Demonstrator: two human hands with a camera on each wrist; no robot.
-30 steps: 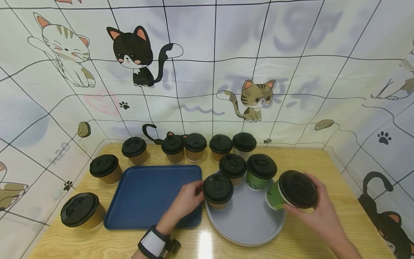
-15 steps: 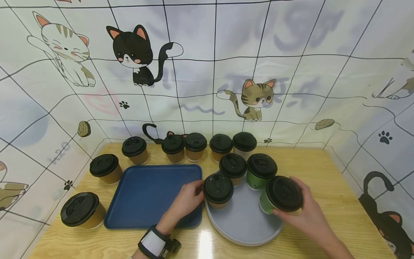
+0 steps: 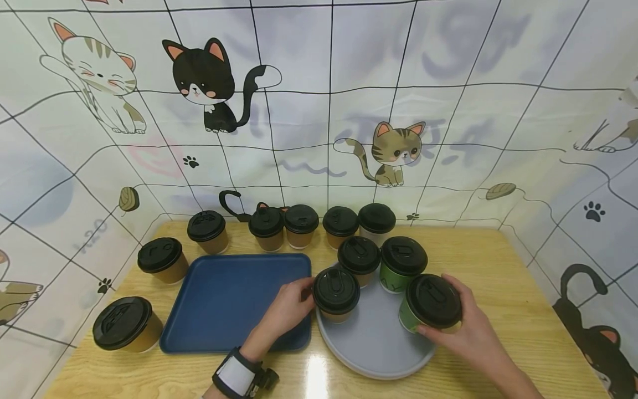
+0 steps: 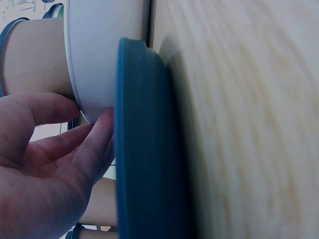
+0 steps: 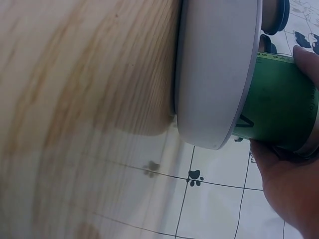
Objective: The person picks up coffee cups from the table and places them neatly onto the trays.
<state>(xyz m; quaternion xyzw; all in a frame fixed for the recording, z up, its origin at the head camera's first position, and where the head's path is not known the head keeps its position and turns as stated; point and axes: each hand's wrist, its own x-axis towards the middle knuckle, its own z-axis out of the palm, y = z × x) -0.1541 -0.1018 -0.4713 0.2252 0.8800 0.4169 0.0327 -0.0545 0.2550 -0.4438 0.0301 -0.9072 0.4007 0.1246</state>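
Note:
My right hand (image 3: 466, 324) grips a green paper cup (image 3: 410, 315) with a black lid (image 3: 433, 300). This cup is at the right part of a round grey plate (image 3: 374, 354), its base on or very close to the surface. My left hand (image 3: 286, 307) pinches the plate's left rim, seen closer in the left wrist view with the thumb (image 4: 55, 107) on the top side. Beside those fingers stands a brown lidded cup (image 3: 336, 295) on the plate. Behind it are another brown cup (image 3: 359, 257) and a second green cup (image 3: 402, 263).
A blue rectangular tray (image 3: 234, 305) lies left of the plate, under my left forearm. Several brown lidded cups, such as one at the front left (image 3: 129, 324), stand around its left and back sides. Another lidded cup (image 3: 377, 221) stands behind the plate. A cat-print cloth (image 3: 299, 122) hangs behind.
My right hand has brought the green cup leftward and slightly down over the plate, with most of the motion in the first half second. My left hand has stayed in place.

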